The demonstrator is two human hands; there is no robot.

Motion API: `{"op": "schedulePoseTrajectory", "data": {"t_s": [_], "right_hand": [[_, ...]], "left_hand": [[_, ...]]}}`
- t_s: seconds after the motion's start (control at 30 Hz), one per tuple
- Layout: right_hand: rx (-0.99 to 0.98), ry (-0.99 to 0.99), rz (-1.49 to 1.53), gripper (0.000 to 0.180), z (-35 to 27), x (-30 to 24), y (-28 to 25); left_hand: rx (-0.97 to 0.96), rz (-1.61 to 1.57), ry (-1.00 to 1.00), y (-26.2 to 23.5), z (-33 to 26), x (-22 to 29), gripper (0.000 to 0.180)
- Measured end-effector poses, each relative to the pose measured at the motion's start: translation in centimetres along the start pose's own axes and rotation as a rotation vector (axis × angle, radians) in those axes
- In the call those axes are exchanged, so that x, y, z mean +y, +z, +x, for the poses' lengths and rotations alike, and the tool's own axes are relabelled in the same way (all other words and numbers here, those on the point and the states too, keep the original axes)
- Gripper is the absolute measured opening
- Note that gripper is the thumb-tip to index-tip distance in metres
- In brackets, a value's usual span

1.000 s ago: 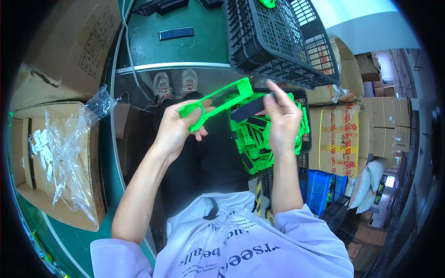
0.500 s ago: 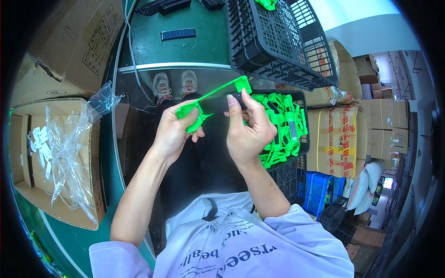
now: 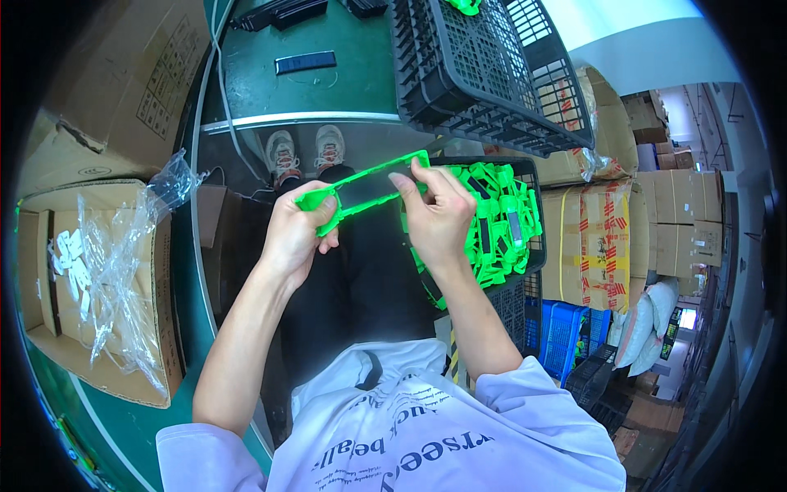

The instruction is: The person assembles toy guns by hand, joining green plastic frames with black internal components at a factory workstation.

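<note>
A green plastic frame, long and rectangular, is held between my two hands above my lap. My left hand grips its wider end, thumb pressed on top and fingers curled beneath. At the other end, my right hand has its index finger against the corner and its thumb over the inner side. The inside of the frame looks dark; whether a dark panel sits there or my dark trousers show through, I cannot tell. Beside my right hand, a black crate holds many similar green frames, some with dark panels.
A dark strip-shaped panel lies on the green table, with black pieces behind it. An empty-looking black crate overhangs the table edge. At left, an open carton contains clear plastic film and white parts. Cartons stand right.
The green frame has turned so that its opening and both long sides show. My right hand has lowered slightly, its thumb shifting left; the dark piece beneath it is less distinct.
</note>
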State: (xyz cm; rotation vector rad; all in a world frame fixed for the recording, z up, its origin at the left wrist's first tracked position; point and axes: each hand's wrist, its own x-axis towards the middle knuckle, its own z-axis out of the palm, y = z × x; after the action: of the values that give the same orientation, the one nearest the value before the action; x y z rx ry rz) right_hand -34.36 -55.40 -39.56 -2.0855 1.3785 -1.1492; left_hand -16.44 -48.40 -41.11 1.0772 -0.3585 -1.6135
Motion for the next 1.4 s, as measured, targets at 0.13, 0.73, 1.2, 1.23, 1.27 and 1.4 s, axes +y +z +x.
{"op": "schedulePoseTrajectory", "data": {"t_s": [0.13,0.73,1.2,1.23,1.27,1.4], "right_hand": [[-0.027,-0.128,-0.359,0.032,3.0,-1.0,-3.1],[-0.76,0.394,0.008,0.031,5.3,-0.1,-3.9],[-0.755,0.341,-0.055,0.029,4.8,-0.2,-4.1],[-0.751,0.169,0.019,0.035,4.3,-0.6,-4.1],[-0.742,-0.003,0.092,0.043,3.9,-1.1,-4.1],[-0.811,-0.194,-0.171,0.049,3.4,-1.3,-5.5]], "left_hand": [[-0.005,0.047,-0.006,-0.2,-0.2,0.4,0.007],[0.172,0.372,0.086,1.1,-0.5,1.1,0.015],[0.187,0.334,0.107,1.2,-0.8,0.9,0.014],[0.181,0.317,0.064,1.1,-0.8,1.0,0.014],[0.181,0.317,0.065,0.9,-0.7,0.9,0.014],[-0.002,0.215,-0.039,0.3,-0.4,0.7,0.014]]}}
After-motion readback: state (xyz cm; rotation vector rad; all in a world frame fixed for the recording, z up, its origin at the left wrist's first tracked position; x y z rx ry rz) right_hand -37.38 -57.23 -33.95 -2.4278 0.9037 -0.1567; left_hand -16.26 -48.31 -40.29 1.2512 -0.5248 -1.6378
